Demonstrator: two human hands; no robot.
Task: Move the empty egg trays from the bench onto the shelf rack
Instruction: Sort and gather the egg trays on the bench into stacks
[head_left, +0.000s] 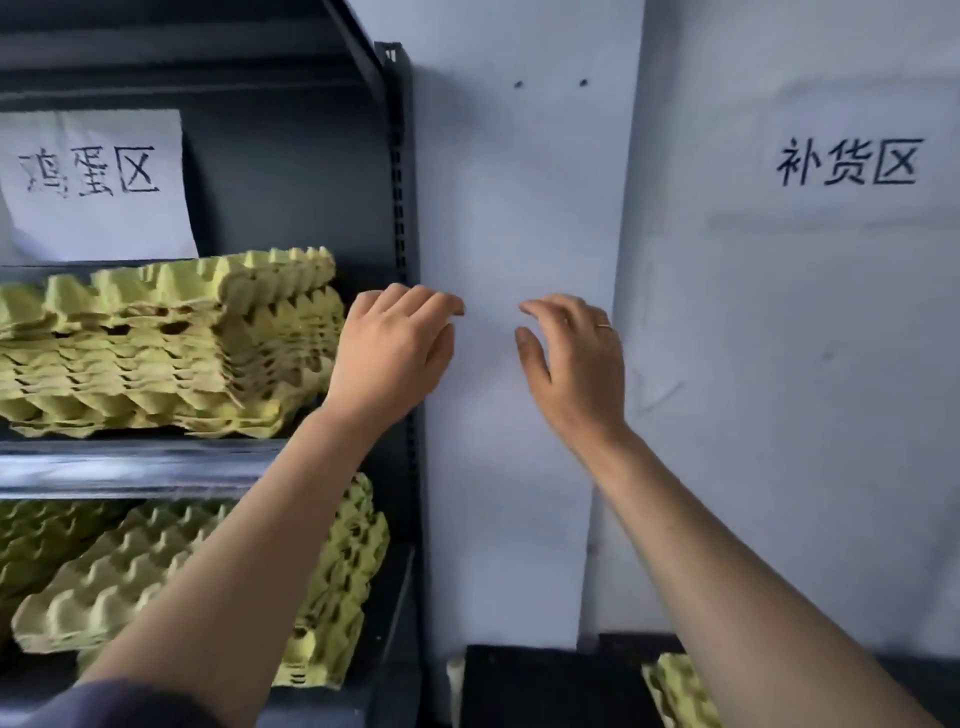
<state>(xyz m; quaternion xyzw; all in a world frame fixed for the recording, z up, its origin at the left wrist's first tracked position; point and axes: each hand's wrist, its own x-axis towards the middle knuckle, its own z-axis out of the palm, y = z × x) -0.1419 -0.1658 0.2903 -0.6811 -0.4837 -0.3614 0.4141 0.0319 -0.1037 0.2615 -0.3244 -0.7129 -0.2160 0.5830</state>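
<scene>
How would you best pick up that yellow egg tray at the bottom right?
Only a corner of the egg tray shows. It seems to lie flat, so probably grip its thin outer rim from above, one hand per side; the bumpy cups give no flat hold.

We note the egg trays (171, 343) at 9 o'clock as moulded paper pulp, matt and rough-fibred. The shelf rack (402, 156) reads as dark painted metal; its shelf edge (130, 467) at 8 o'clock shows a dull sheen. The sign (98, 182) at 10 o'clock is white paper, matt, creased. The wall (519, 208) looks smooth and matt. The ring (603, 325) at 3 o'clock glints, metallic.
</scene>
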